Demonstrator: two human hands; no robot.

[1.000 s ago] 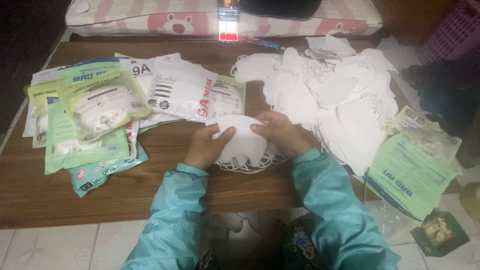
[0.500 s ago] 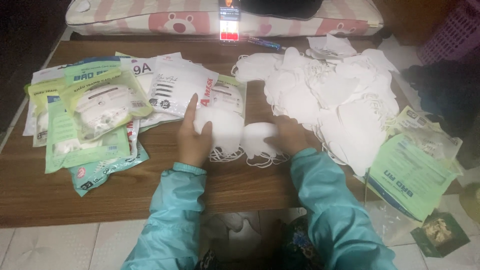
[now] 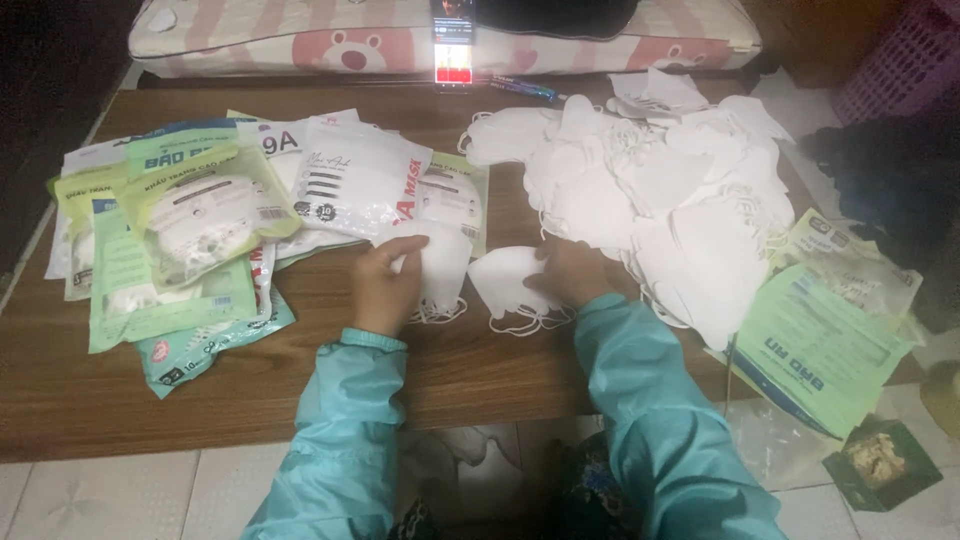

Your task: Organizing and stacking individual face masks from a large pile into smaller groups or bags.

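Several sealed plastic packets (image 3: 190, 235) lie in an overlapping heap on the left part of the brown wooden table (image 3: 200, 400); most are green or clear, and through the clear ones white folded masks show inside. One white packet with black and red print (image 3: 355, 180) lies on top, near the middle. On the right part sits a big loose pile of white masks (image 3: 660, 190), out of any packet, with their ear loops tangled together. At the right edge lie flat green packets (image 3: 825, 345); whether they hold anything I cannot tell. The two hands are apart, each on its own mask. The left hand (image 3: 383, 285) grips a white mask (image 3: 440, 265) between thumb and fingers, holding it just over the table in front of the white packet. The right hand (image 3: 572, 275) presses down on a second white mask (image 3: 505, 285), which lies flat on the table just beside the first one, its loops spread toward the table edge. Both arms wear teal sleeves (image 3: 660, 420). At the far edge of the table a phone with a lit screen (image 3: 453, 45) stands against a pink striped cushion with bear faces (image 3: 340, 35). Under the table the floor is pale tile (image 3: 100, 495), and a small dark green box (image 3: 885, 460) sits on it at the right.
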